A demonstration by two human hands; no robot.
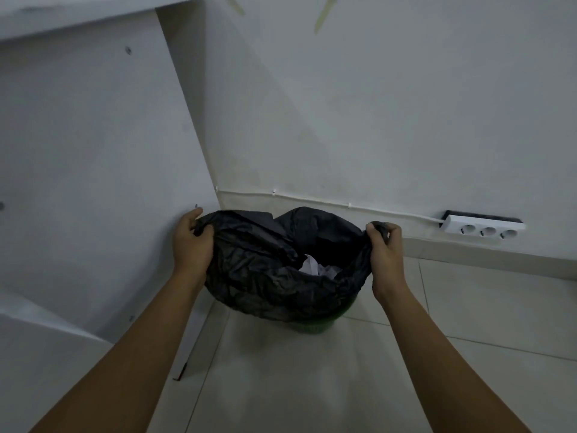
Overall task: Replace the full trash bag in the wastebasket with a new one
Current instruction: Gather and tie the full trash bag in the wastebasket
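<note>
While pinched at both sides of the mouth, black trash bag (274, 264) sits in green wastebasket (312, 326), on tiled floor (468, 307) in corner by white wall (374, 120) and white panel (93, 151). Left hand (192, 242) closed on left edge of bag mouth, fingers curled over bunched film. Right hand (385, 245) closed tight on right edge, film gathered in fist. Mouth pulled wide between them, rim apparently off the basket lip, though near side hides it. White crumpled paper (312, 267) visible inside, low in bag. Only bottom of basket showing under bag. Probably light load, mostly paper by the look; thin soft film, crinkly, slippery, likely to stretch or tear if yanked from one spot. Best hold: bunched rim in full fists on opposite sides, as now, then gather mouth shut and lift straight up. Risk: light basket rising along with bag. Power strip (482, 229) on wall at right, well apart. No new bag in view.
</note>
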